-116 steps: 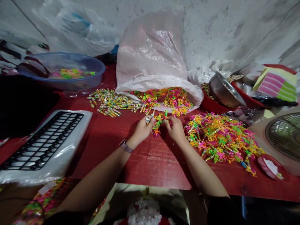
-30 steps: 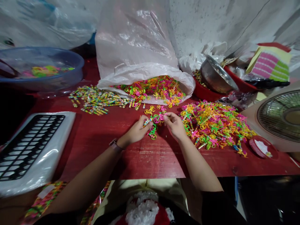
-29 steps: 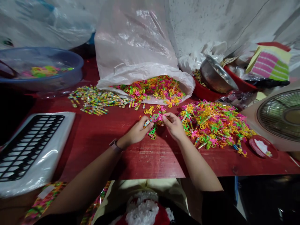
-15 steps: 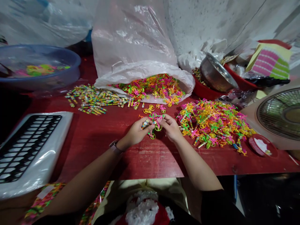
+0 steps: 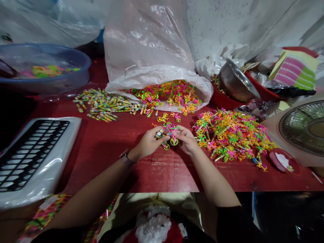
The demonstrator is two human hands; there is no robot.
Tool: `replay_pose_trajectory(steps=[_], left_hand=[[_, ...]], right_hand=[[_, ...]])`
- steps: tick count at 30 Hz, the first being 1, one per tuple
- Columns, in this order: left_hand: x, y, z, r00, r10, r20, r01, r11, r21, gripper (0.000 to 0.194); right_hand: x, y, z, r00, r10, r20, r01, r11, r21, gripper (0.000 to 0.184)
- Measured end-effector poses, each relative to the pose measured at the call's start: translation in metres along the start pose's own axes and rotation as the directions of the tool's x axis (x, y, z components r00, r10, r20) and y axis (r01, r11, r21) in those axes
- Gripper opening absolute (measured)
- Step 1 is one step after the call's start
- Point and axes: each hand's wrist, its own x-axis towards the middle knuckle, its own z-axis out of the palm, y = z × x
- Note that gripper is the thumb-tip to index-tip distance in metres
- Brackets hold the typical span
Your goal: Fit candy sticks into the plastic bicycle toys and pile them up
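Observation:
My left hand (image 5: 149,142) is closed around a few small, colourfully wrapped sticks (image 5: 159,134), their ends showing between thumb and fingers. My right hand (image 5: 189,142) pinches a pink and green plastic toy bicycle (image 5: 173,141) from the right. The two hands nearly meet over it, and the left fingertips touch its near side. Fingers hide part of the bicycle. Just behind the hands, loose yellow toy bicycles (image 5: 162,118) and a pink and green one (image 5: 176,116) lie on the red table (image 5: 101,162).
Wrapped sticks (image 5: 103,105) lie piled left of an open white sack (image 5: 152,44) of toy bicycles. To the right are a heap of bicycles with sticks (image 5: 227,133), a small red basket (image 5: 279,161) and a fan (image 5: 307,125). A blue basin (image 5: 68,79) and a plastic-wrapped black rack (image 5: 35,148) stand left.
The toy bicycle has turned slightly between my hands, and my right fingers have shifted lower over it. The whole view has moved a little.

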Motion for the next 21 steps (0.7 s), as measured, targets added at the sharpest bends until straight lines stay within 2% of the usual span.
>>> replay_pose_trajectory(steps=[5,8,14,16,18,21], left_hand=[[-0.001,0.004,0.002,0.999,0.015,0.041,-0.013,0.998,-0.055,0.034],[-0.002,0.008,0.001,0.998,0.024,0.054,-0.020,0.997,-0.073,0.032],[-0.003,0.009,-0.002,0.998,0.056,-0.034,-0.056,0.998,0.022,0.032],[-0.003,0.009,-0.002,0.997,0.057,-0.060,-0.055,0.998,0.036,0.033],[-0.002,0.009,-0.002,0.996,0.053,-0.070,-0.050,0.998,0.043,0.034],[-0.002,0.007,-0.001,0.997,0.040,-0.072,-0.035,0.997,0.065,0.034]], right_hand=[[-0.001,0.001,0.002,0.997,0.079,-0.010,-0.078,0.993,0.086,0.036],[-0.002,0.000,0.005,0.998,0.069,-0.013,-0.067,0.992,0.111,0.037],[-0.001,0.006,0.012,0.998,0.032,-0.047,-0.028,0.996,0.080,0.040],[0.001,0.010,0.010,0.998,-0.007,-0.064,0.009,1.000,0.025,0.042],[0.002,0.012,0.008,0.992,-0.097,-0.084,0.091,0.993,-0.077,0.043],[0.002,0.012,0.005,0.963,-0.250,-0.105,0.211,0.934,-0.290,0.044]])
